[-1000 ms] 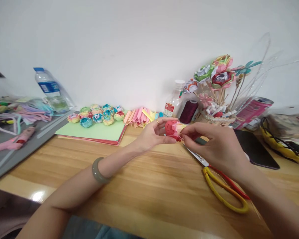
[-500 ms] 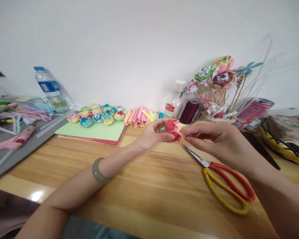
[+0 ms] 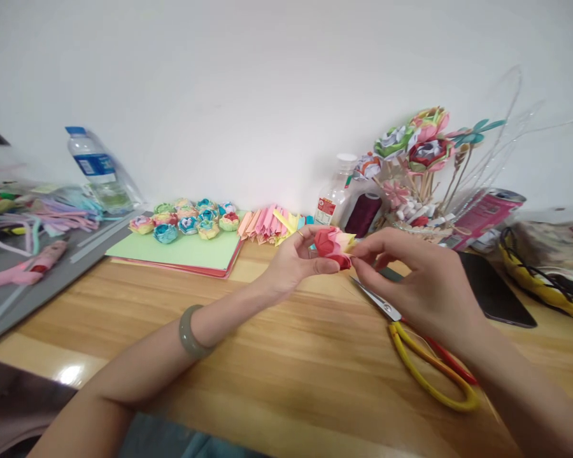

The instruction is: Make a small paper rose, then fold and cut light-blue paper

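A red, pink and yellow paper flower (image 3: 332, 244) is held up over the table between both hands. My left hand (image 3: 293, 262) is closed around its left side, thumb along the lower edge. With thumb and fingertips, my right hand (image 3: 410, 273) pinches the petals on its right side. Scissors (image 3: 424, 366) with one yellow and one red handle lie under my right hand, which hides part of the red handle. Folded pink, orange and yellow paper pieces (image 3: 267, 224) stand in a row behind my left hand.
Several finished paper flowers (image 3: 188, 224) sit on stacked coloured paper (image 3: 181, 254). A clear bottle (image 3: 332, 191), a dark thread spool (image 3: 363, 215) and a flower arrangement (image 3: 420, 146) stand by the wall. A black phone (image 3: 496, 292) lies right; a grey mat (image 3: 52, 267) with a pink glue gun (image 3: 28, 270) lies left.
My right hand has shifted slightly down and now grips a lower petal, baring more of the flower's yellow edge. More of the phone shows, less of the red scissor handle.
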Demonstrator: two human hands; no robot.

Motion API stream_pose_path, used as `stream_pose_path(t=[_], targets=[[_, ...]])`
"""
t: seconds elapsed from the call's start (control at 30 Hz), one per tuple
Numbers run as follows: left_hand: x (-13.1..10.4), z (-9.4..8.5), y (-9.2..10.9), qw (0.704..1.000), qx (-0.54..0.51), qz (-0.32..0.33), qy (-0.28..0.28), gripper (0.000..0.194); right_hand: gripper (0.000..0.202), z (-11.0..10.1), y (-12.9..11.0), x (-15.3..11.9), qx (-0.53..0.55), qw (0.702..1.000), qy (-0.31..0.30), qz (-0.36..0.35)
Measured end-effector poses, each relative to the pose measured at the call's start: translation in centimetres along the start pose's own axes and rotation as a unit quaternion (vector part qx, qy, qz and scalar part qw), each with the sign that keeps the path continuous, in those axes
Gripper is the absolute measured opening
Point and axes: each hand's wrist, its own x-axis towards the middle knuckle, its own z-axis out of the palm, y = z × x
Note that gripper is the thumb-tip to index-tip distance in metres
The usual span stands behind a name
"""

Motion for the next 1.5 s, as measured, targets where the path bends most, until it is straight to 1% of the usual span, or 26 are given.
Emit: stream_pose_path(t=[0.07,0.1,0.13,0.27,0.37,0.47,0.6,0.8,0.9,1.03,1.2,1.27,1.37,1.5], targets=[[0.1,-0.1,0.1,1.0,0.006,0.003,-0.003,0.055,0.007,-0.5,0.1,0.3,0.062,0.996,-0.051,0.036],[0.1,-0.1,0.1,1.0,0.008,0.003,-0.005,0.055,0.007,-0.7,0.2,0.4,0.075,0.994,-0.066,0.041],[0.2,-0.2,0.1,1.0,0.011,0.004,-0.008,0.054,0.008,-0.8,0.3,0.4,0.077,0.994,-0.074,0.034],[0.4,-0.6,0.1,1.0,0.023,0.005,-0.019,0.053,0.013,-1.0,0.8,0.5,0.066,0.994,-0.074,-0.034],[0.4,-0.8,0.3,0.999,0.035,-0.015,-0.029,0.054,0.016,-1.1,0.9,0.5,0.07,0.992,-0.088,-0.048],[0.5,-1.0,0.5,0.997,0.04,-0.036,-0.063,0.054,0.017,-1.4,0.9,0.5,0.083,0.99,-0.112,-0.026],[0.8,-1.3,0.4,0.993,0.057,-0.043,-0.099,0.053,0.016,-1.5,0.7,0.6,0.093,0.987,-0.13,0.014],[1.0,-1.7,0.1,0.988,0.098,-0.036,-0.117,0.051,0.02,-1.1,0.7,0.5,0.094,0.986,-0.134,0.031],[0.9,-1.7,0.1,0.988,0.097,-0.042,-0.116,0.052,0.023,-0.9,0.7,0.5,0.087,0.987,-0.132,0.039],[0.5,-1.3,0.5,0.991,0.061,-0.078,-0.093,0.055,0.022,-1.0,0.8,0.6,0.105,0.985,-0.128,0.048],[0.2,-0.8,1.0,0.992,0.018,-0.11,-0.06,0.056,0.018,-1.4,1.1,0.8,0.126,0.981,-0.149,0.014],[0.2,-0.8,1.0,0.991,0.026,-0.115,-0.064,0.058,0.018,-1.5,1.0,0.8,0.117,0.982,-0.149,0.011],[0.3,-1.0,0.7,0.989,0.044,-0.119,-0.077,0.06,0.018,-1.4,0.9,0.7,0.097,0.985,-0.141,0.024],[0.5,-1.2,0.4,0.99,0.047,-0.105,-0.08,0.058,0.019,-1.2,0.8,0.5,0.071,0.989,-0.122,0.037]])
